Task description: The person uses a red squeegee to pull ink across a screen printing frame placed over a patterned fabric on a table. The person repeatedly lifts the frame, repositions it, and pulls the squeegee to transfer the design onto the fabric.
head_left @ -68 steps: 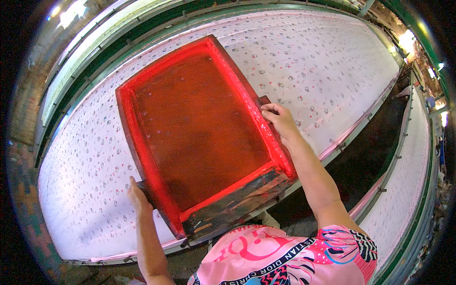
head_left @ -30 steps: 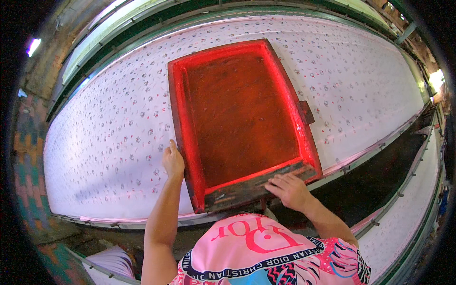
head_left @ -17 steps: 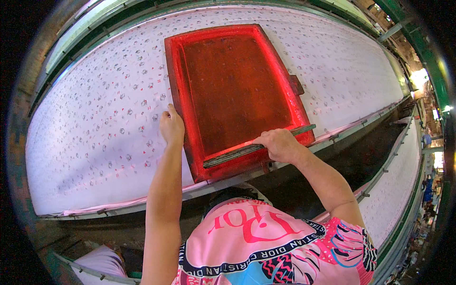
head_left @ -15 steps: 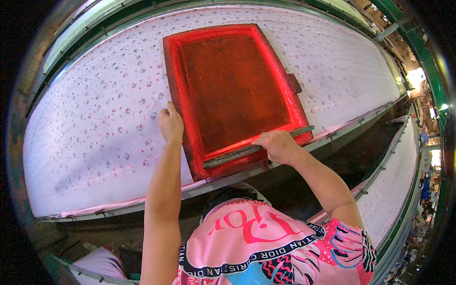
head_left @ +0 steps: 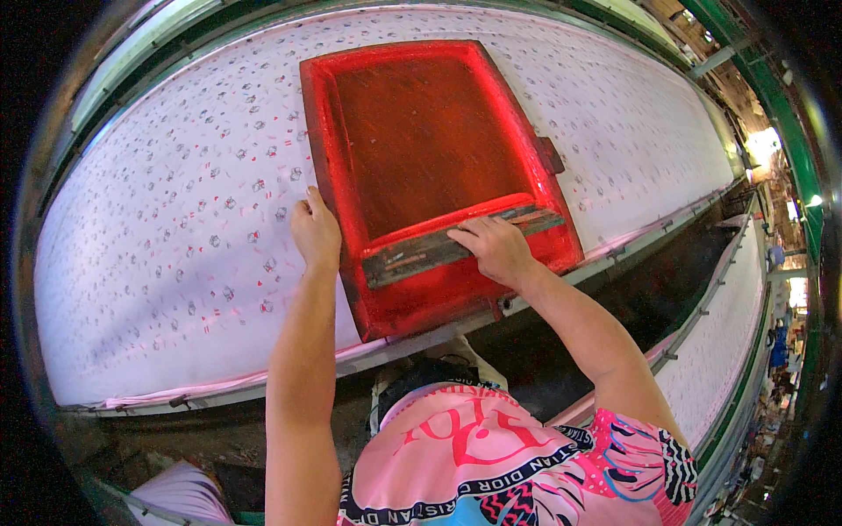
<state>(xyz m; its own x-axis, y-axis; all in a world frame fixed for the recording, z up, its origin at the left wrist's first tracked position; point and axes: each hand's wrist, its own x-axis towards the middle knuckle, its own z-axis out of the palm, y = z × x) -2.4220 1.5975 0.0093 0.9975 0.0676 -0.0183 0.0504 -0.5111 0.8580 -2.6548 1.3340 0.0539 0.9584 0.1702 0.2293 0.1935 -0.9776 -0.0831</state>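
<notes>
A red-stained screen printing frame (head_left: 321,140) lies flat on white fabric (head_left: 175,228) printed with small grey and red motifs. Dark red mesh (head_left: 425,131) fills its middle. Across the near part of the screen rests a long, worn squeegee (head_left: 410,258), its flat side tipped toward me and a ridge of red ink along its far edge. My right hand (head_left: 496,249) is closed over the squeegee, right of its middle. At the frame's left side, my left hand (head_left: 316,230) is closed on the outer edge; its fingertips are partly hidden.
The long printing table has a metal rail (head_left: 180,402) with small clamps along its near edge. A dark gap separates it from another fabric-covered table (head_left: 702,377) at the right. A block (head_left: 551,156) juts from the frame's right side. Green beams (head_left: 781,96) stand farther right.
The squeegee has moved away from the frame's near end and leans over more, showing its broad face. My right hand has gone with it, while my left hand stays at the frame's edge.
</notes>
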